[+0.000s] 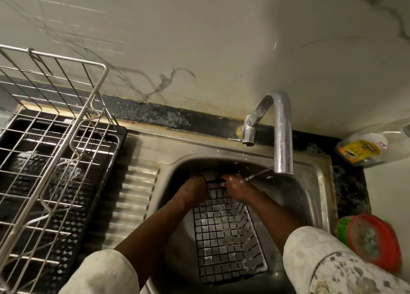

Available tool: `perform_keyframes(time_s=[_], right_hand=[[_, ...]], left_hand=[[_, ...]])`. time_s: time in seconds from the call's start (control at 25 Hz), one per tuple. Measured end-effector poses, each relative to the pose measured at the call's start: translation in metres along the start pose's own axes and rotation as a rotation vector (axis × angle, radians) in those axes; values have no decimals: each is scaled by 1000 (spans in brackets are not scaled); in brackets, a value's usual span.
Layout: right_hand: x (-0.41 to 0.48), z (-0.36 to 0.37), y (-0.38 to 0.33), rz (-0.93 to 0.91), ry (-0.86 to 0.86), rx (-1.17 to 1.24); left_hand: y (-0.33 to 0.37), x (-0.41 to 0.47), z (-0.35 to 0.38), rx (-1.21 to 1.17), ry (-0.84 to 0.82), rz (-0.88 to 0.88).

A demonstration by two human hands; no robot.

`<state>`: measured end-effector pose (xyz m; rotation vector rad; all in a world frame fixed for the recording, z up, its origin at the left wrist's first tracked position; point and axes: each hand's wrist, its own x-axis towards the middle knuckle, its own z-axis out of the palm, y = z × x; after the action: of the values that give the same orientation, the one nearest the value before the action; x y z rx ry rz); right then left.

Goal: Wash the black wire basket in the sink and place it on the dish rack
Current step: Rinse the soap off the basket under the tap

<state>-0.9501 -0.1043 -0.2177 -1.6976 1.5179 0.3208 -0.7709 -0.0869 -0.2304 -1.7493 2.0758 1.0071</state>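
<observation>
— Where are the fingers (225, 182)?
— Curled over the far rim of the black wire basket (224, 233), left hand (195, 188) and right hand (237, 188) side by side.
— And the basket?
— Lying in the sink (310, 196) below the tap (282, 134). The dish rack (55, 127) stands to the left.

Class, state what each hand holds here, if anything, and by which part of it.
Both grip the black wire basket by its far rim: left hand at the left end, right hand at the right end.
</observation>
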Motion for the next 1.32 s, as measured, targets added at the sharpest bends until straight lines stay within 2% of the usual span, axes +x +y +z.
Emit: perform_keyframes(time_s=[0.16,0.24,0.36,0.44,0.48,0.52,0.6,0.72,0.76,0.8,0.88,0.96,1.16,1.32], right_hand=[[-2,0,-2,-10,-43,12],[-5,-3,6,35,36,131],[-11,-7,17,123,155,296],[-9,-5,23,135,167,336],[-8,-2,25,136,182,337],[-6,-1,24,124,202,321],[-8,-4,20,116,236,315],[-7,-3,15,126,244,317],[-5,-1,16,128,235,321],[-4,1,17,121,217,314],[-4,2,19,109,181,314],[-5,2,25,121,168,349],[-4,8,38,114,98,391],[1,13,30,90,144,360]], left_hand=[[26,5,-7,80,27,155],[32,1,-3,143,86,209],[29,-1,-12,116,195,295],[27,-1,-13,220,183,302],[26,3,-11,244,166,382],[19,16,-3,204,88,412],[16,28,8,107,208,540],[40,0,-18,105,72,388],[43,2,-18,89,23,394],[44,4,-19,79,-95,354],[43,4,-19,51,-202,306],[40,4,-17,67,-222,266],[36,5,-7,-75,-307,135],[40,2,-13,-95,-327,111]])
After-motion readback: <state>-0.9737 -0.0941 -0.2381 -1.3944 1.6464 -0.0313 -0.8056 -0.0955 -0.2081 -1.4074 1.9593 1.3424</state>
